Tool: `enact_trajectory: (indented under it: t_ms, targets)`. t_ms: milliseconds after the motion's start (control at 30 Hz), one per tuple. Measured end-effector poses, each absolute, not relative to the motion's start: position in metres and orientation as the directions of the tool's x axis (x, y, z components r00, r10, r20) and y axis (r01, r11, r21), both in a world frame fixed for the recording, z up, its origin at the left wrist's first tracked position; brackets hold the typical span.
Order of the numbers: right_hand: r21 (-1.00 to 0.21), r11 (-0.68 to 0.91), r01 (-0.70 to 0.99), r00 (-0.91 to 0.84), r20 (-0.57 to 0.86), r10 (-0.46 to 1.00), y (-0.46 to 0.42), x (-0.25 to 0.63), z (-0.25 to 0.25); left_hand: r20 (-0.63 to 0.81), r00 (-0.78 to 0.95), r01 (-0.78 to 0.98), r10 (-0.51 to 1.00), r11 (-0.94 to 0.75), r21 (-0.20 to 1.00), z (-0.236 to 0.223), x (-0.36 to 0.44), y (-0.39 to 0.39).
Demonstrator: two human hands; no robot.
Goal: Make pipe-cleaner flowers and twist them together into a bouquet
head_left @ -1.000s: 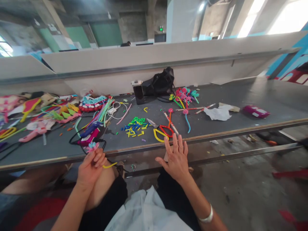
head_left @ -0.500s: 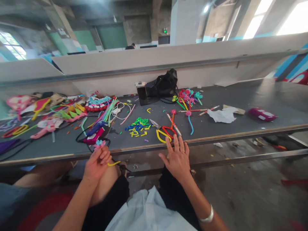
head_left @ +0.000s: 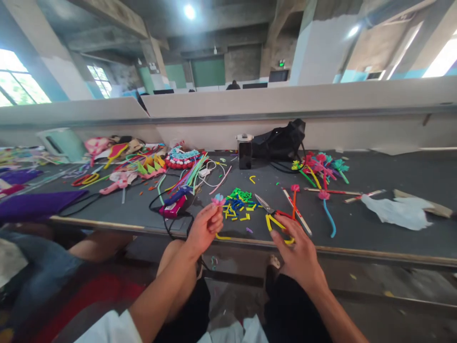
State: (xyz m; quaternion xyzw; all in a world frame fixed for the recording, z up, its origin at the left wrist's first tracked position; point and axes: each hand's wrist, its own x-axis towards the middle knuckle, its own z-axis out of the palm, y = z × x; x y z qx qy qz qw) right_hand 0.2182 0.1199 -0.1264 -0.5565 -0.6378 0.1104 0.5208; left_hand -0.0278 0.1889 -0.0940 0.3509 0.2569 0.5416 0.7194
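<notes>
My left hand (head_left: 207, 228) is closed on a small pink and blue flower (head_left: 218, 199) made of fuzzy pipe cleaner. Its yellow stem (head_left: 223, 237) pokes out below the fingers. My right hand (head_left: 303, 257) has thumb and fingers apart over the handles of the scissors (head_left: 277, 221), which lie near the table edge with blades pointing away. Whether the fingertips touch the handles I cannot tell. Just beyond my left hand is a pile of short green, blue and yellow pieces (head_left: 238, 202). An orange-stemmed flower (head_left: 294, 199) lies past the scissors.
A pink and blue glue gun (head_left: 174, 206) with a black cord lies to the left. Finished-looking flowers (head_left: 323, 166), a black bag (head_left: 282, 143) and white paper (head_left: 396, 212) are at the back and right. Another person's leg (head_left: 102, 244) is at the left.
My view has turned left. My left hand, still holding the flower, has risen toward the pile. My right hand has moved onto the scissors' handles.
</notes>
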Motion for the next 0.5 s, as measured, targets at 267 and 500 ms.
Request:
enact_trajectory:
  t_ms: [267,500]
  targets:
    - [-0.871,0.466,0.155,0.203,0.490,0.848,0.208,0.169,-0.063,0.017,0.427,-0.563,0.904,0.251,0.788,-0.070,0.002,0.239]
    - [-0.899,0.387,0.206,0.233,0.429,0.873,0.211,0.167,-0.093,-0.106,0.406,-0.555,0.908,0.337,0.760,-0.095,0.008,0.238]
